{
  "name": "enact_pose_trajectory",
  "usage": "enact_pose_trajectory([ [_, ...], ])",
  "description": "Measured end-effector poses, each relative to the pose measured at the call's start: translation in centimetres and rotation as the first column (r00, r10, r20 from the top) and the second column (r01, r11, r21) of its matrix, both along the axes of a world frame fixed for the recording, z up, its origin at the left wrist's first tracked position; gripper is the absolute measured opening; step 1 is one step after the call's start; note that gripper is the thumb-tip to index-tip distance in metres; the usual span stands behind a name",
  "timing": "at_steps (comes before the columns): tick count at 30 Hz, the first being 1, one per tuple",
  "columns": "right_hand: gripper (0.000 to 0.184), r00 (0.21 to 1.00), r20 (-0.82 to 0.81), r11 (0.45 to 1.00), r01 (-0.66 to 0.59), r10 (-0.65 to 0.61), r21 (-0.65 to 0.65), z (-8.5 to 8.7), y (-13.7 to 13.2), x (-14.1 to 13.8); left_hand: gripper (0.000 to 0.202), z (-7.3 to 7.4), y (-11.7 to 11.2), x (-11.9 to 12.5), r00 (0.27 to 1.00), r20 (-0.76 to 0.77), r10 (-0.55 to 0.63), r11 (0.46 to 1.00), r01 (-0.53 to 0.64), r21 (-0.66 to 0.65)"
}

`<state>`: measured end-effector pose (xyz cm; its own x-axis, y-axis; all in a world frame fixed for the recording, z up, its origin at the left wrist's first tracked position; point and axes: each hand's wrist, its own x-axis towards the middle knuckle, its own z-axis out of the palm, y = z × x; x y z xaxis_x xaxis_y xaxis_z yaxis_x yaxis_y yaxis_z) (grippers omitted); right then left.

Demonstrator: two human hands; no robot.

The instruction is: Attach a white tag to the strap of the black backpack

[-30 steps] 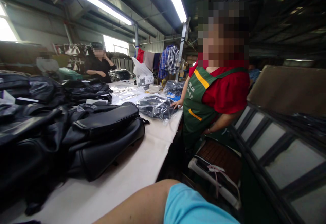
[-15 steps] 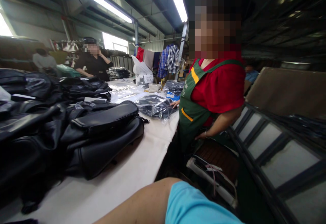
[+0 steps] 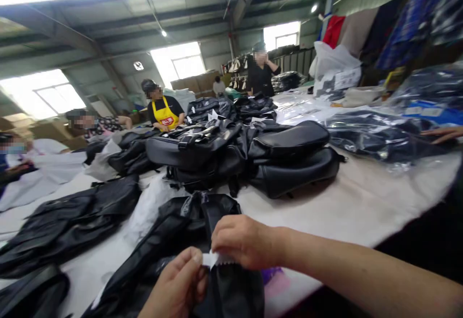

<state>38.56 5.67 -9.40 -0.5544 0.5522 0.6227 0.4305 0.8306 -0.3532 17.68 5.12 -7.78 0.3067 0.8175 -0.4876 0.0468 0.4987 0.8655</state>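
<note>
A black backpack (image 3: 240, 294) lies on the table close in front of me, with a strap running along its top. My left hand (image 3: 183, 277) is closed, thumb and fingers pinching one end of a small white strip (image 3: 208, 260). Just right of it, my right hand (image 3: 244, 241) has its fingers bent down onto the same strip, over the backpack's strap. A serrated white edge shows under the right fingers. The right fingertips are partly hidden behind the hand itself.
More black backpacks (image 3: 292, 156) are piled further back, and others (image 3: 72, 221) lie to the left. Clear plastic-wrapped goods (image 3: 376, 132) sit at the right, touched by another person's hand (image 3: 446, 134). Co-workers, one in a yellow apron (image 3: 166, 113), are around the white table (image 3: 361, 217).
My view has swung left from the co-worker in the green apron. Both my hands now show at the white strip over a backpack; before, only a bare arm and blue sleeve were visible.
</note>
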Motion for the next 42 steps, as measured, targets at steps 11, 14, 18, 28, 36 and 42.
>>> enact_pose_trajectory([
  [11, 0.015, 0.996, 0.084, 0.992, 0.029, -0.018, -0.125, -0.4, 1.0, -0.8, 0.037, -0.1, 0.1, 0.2, 0.992, 0.071, -0.107, 0.994, 0.104, 0.040],
  [14, 0.011, 0.987, 0.159, 0.995, 0.030, -0.014, -0.096, -0.7, 1.3, -0.8, 0.036, -0.2, 0.1, 0.3, 0.995, 0.063, -0.083, 0.996, 0.081, 0.038],
  [18, 0.010, 0.979, 0.205, 0.998, 0.003, 0.008, -0.056, -0.7, 1.1, -0.1, 0.034, -0.4, 0.0, 0.4, 0.996, 0.039, -0.077, 0.997, 0.076, 0.032],
  [28, 0.007, 0.919, 0.393, 0.973, -0.048, -0.046, 0.227, 1.8, -0.3, -0.4, 0.036, -0.4, 0.4, 0.8, 0.994, 0.007, -0.110, 0.993, 0.109, 0.045],
  [36, 0.011, 0.929, 0.371, 0.968, -0.090, -0.004, 0.234, 1.2, -0.8, 0.7, 0.034, -1.0, 0.4, 0.5, 0.993, -0.013, -0.115, 0.992, 0.115, 0.052],
  [42, 0.023, 0.967, 0.244, 0.997, 0.068, -0.075, 0.037, -0.3, 0.2, 0.9, 0.033, -0.1, 0.0, 0.7, 0.995, 0.052, -0.085, 0.996, 0.083, 0.038],
])
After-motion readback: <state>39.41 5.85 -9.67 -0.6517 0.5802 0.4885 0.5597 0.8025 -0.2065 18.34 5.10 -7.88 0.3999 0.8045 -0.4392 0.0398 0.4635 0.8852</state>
